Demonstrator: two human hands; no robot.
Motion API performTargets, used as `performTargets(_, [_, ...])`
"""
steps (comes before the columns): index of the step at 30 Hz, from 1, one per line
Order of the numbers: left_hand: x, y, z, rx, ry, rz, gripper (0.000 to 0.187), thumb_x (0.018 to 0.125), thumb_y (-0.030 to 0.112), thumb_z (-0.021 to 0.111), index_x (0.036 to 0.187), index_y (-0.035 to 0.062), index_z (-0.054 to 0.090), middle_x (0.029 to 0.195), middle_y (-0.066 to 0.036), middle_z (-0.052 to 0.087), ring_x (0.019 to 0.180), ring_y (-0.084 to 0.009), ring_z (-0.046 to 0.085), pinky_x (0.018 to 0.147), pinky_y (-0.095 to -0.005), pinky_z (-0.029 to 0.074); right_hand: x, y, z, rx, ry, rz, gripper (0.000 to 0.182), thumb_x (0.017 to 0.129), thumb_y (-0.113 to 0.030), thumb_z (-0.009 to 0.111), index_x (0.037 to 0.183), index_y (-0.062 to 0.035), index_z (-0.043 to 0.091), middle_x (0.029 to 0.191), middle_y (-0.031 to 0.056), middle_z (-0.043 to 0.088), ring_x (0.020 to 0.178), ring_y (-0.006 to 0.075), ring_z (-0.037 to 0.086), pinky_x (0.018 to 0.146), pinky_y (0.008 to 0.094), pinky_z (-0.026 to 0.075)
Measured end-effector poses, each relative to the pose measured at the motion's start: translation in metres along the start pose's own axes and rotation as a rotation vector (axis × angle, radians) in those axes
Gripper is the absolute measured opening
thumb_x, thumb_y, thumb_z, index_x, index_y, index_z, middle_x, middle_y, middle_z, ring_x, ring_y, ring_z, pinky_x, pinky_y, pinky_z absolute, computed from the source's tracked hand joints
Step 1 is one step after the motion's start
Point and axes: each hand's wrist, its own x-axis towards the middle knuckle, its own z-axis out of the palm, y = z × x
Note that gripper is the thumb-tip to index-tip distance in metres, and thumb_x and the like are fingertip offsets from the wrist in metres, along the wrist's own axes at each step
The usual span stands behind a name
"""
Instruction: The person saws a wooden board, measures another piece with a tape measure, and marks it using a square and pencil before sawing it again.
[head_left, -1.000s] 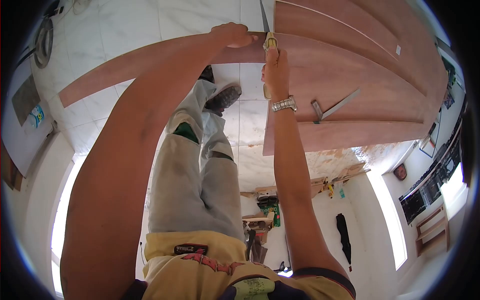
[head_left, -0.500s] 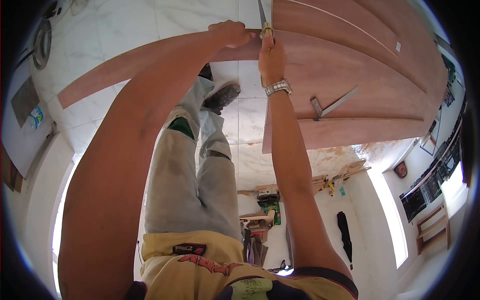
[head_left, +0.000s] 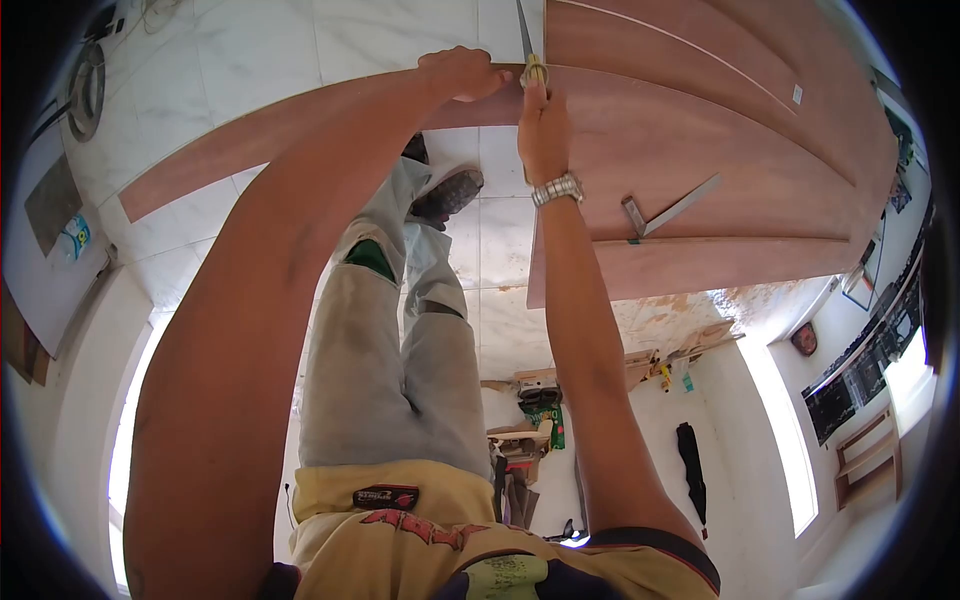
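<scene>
A long, thin reddish-brown board strip (head_left: pixel 210 150) curves leftwards from a wide sheet of the same colour (head_left: pixel 680 140). My left hand (head_left: pixel 462 74) is closed on the strip's upper edge, just left of the saw. In my right hand (head_left: pixel 545 125), with a metal watch on the wrist, is the yellow handle of a saw (head_left: pixel 527 35). Its narrow blade points up and away, beside the corner of another sheet (head_left: pixel 620 45). A try square (head_left: pixel 665 210) lies on the wide sheet, right of my right wrist.
Below the boards are pale floor tiles (head_left: pixel 505 230) and my shoe (head_left: pixel 450 195). Tools and scraps (head_left: pixel 520 460) lie near the wall at the bottom centre. A black item (head_left: pixel 690 470) is against the wall on the right. A wooden frame (head_left: pixel 868 460) stands at far right.
The saw handle and the board edge sit slightly lower in the view, and my legs appear shifted a little to the right. Both hands keep their holds.
</scene>
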Motion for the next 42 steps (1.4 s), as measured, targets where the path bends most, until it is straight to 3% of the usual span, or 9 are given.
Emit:
performTargets(2, [-0.005,-0.001,-0.003,-0.022,0.004,0.032,0.065,0.1,0.062,0.041,0.128,0.0085,0.064,0.124,-0.013,0.069,0.121,-0.033,0.063,0.1,-0.052,0.048,-0.073,0.016,-0.028,-0.107,0.01,0.009,0.035,0.107,-0.035,0.047,0.105,-0.0005,0.05,0.075,0.0259,0.064,0.073,0.0485,0.064,0.061,0.0522,0.048])
performTargets(4, [-0.002,-0.002,-0.004,-0.024,0.005,0.021,0.065,0.1,0.062,0.041,0.128,0.0086,0.064,0.127,-0.013,0.068,0.123,-0.0326,0.062,0.102,-0.0521,0.047,-0.168,0.009,-0.067,0.033,0.013,0.125,0.036,0.109,-0.033,0.045,0.102,0.0017,0.052,0.077,0.0202,0.058,0.067,0.0281,0.056,0.062,0.0437,0.045])
performTargets(9, [-0.004,0.001,0.006,-0.001,0.009,-0.025,0.062,0.1,0.063,0.043,0.13,0.0128,0.065,0.126,-0.008,0.069,0.122,-0.0298,0.063,0.1,-0.0525,0.047,-0.115,0.021,-0.044,-0.088,-0.008,0.125,0.033,0.107,-0.032,0.05,0.101,0.0,0.052,0.077,0.0278,0.065,0.073,0.0482,0.064,0.061,0.0516,0.049])
performTargets(14, [0.0,0.0,0.002,-0.029,0.01,-0.012,0.063,0.101,0.063,0.043,0.131,0.0127,0.065,0.127,-0.009,0.068,0.122,-0.0304,0.063,0.101,-0.0523,0.046,0.0,0.013,0.004,0.01,0.042,-0.063,0.037,0.107,-0.037,0.047,0.102,-0.0001,0.052,0.081,0.0302,0.066,0.076,0.0519,0.064,0.06,0.0557,0.046])
performTargets(21, [-0.001,-0.004,0.002,-0.009,0.016,0.018,0.063,0.1,0.061,0.041,0.127,0.0082,0.065,0.125,-0.014,0.069,0.12,-0.034,0.064,0.101,-0.0539,0.048,-0.204,0.024,-0.073,0.084,0.088,-0.021,0.037,0.109,-0.034,0.044,0.101,0.0006,0.052,0.075,0.0204,0.059,0.066,0.0266,0.059,0.058,0.0442,0.043])
performTargets(23, [-0.006,0.0,0.0,-0.012,0.013,0.022,0.064,0.101,0.061,0.041,0.128,0.0079,0.064,0.126,-0.015,0.069,0.121,-0.0345,0.064,0.101,-0.0537,0.048,-0.123,0.03,-0.045,-0.076,-0.042,0.123,0.029,0.107,-0.029,0.049,0.102,-0.001,0.05,0.074,0.0253,0.062,0.066,0.0458,0.062,0.058,0.0499,0.047])
performTargets(33, [-0.002,-0.008,0.0,0.014,0.078,0.07,0.066,0.097,0.063,0.049,0.14,0.013,0.056,0.133,-0.01,0.066,0.126,-0.032,0.061,0.102,-0.0494,0.05,0.007,0.01,0.006,0.033,0.041,-0.007,0.043,0.106,-0.042,0.047,0.099,0.0001,0.053,0.081,0.0301,0.065,0.075,0.049,0.065,0.064,0.053,0.05])
performTargets(38, [-0.002,-0.007,0.002,0.03,0.031,0.068,0.063,0.098,0.062,0.049,0.137,0.0125,0.058,0.13,-0.009,0.067,0.124,-0.031,0.062,0.101,-0.051,0.049,-0.178,0.018,-0.075,-0.008,-0.036,0.138,0.025,0.107,-0.025,0.049,0.114,-0.0011,0.051,0.087,0.0238,0.068,0.07,0.0362,0.066,0.062,0.0437,0.05])
performTargets(42, [-0.006,-0.001,0.002,0.007,-0.004,0.039,0.061,0.097,0.059,0.05,0.131,0.0092,0.061,0.127,-0.014,0.068,0.123,-0.0329,0.062,0.102,-0.0525,0.046,-0.172,0.012,-0.072,0.068,0.009,0.096,0.034,0.109,-0.031,0.044,0.101,0.0008,0.053,0.081,0.0207,0.062,0.069,0.0224,0.06,0.062,0.0398,0.047])
